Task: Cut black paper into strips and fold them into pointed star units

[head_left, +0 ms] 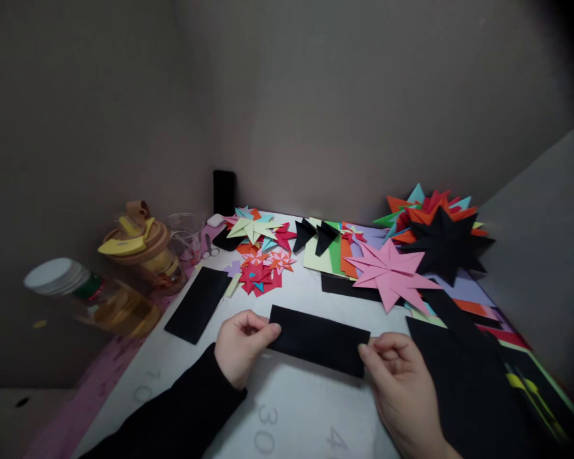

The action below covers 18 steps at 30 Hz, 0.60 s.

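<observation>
A black paper rectangle (319, 341) is stretched between my two hands above the white table surface. My left hand (245, 347) pinches its left edge between thumb and fingers. At its right end, my right hand (402, 376) grips the edge the same way. Another black paper strip (199, 305) lies flat on the left side of the table. Large black paper (469, 389) lies to the right, beside my right hand. Beyond the held paper are a pink folded star (390, 271) and two small black folded pieces, one of them (326, 237) over coloured sheets.
Paper stars, including a pale one (252, 227), crowd the back. A large black star (444, 243) tops a pile at the back right. At left stand a bottle (93, 296), a lidded cup (146, 248) and a clear glass (185, 233). Scissors (210, 248) and a phone (224, 192) are behind.
</observation>
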Motion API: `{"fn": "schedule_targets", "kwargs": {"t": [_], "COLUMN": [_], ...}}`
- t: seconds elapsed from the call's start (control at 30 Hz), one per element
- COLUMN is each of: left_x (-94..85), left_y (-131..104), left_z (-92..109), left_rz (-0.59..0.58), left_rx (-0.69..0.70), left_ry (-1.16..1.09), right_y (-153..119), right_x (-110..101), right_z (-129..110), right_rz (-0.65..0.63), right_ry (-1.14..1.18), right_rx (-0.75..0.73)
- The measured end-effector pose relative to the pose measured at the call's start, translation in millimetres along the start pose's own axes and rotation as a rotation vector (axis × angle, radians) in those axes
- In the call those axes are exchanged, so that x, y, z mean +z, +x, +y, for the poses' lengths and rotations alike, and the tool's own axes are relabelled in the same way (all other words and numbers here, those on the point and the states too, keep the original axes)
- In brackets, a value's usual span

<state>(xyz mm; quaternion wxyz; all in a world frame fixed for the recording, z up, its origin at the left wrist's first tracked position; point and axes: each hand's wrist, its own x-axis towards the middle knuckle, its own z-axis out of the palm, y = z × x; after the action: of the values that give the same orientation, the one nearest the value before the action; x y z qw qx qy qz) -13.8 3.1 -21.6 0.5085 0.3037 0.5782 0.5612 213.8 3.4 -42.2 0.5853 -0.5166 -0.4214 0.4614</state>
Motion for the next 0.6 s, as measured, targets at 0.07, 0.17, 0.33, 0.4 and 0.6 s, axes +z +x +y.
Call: {"fn": "schedule_targets", "kwargs": {"t": [0.07,0.17,0.33,0.4,0.6], "left_x": [0.4,1.0,0.5,0.5,1.9], "left_y": [-0.2,0.4,1.3,1.2,2.6], "left_z": [-0.2,-1.1,-2.2,-1.6,1.4], "left_rz": [-0.003,-0.013,-0.018,-0.021,-0.046], "left_rx": [0.005,0.017,0.028,0.027,0.015], "left_ry": [-0.013,-0.031,-0.029,-0.033,-0.124], "right_y": [0.1,0.4,0.8,1.0,2.4], "right_x": [-0.3,-0.5,0.2,0.7,4.5], "right_z": [0.3,0.4,0.0,-0.2,-3.4], "right_rz": [0.0,-0.005,-0.014,-0.011,-0.008], "right_ry": [-0.012,-0.031,-0.037,-0.035,-0.016], "right_rx": [-0.011,-0.023,-0.019,-0.016,-0.01]}}
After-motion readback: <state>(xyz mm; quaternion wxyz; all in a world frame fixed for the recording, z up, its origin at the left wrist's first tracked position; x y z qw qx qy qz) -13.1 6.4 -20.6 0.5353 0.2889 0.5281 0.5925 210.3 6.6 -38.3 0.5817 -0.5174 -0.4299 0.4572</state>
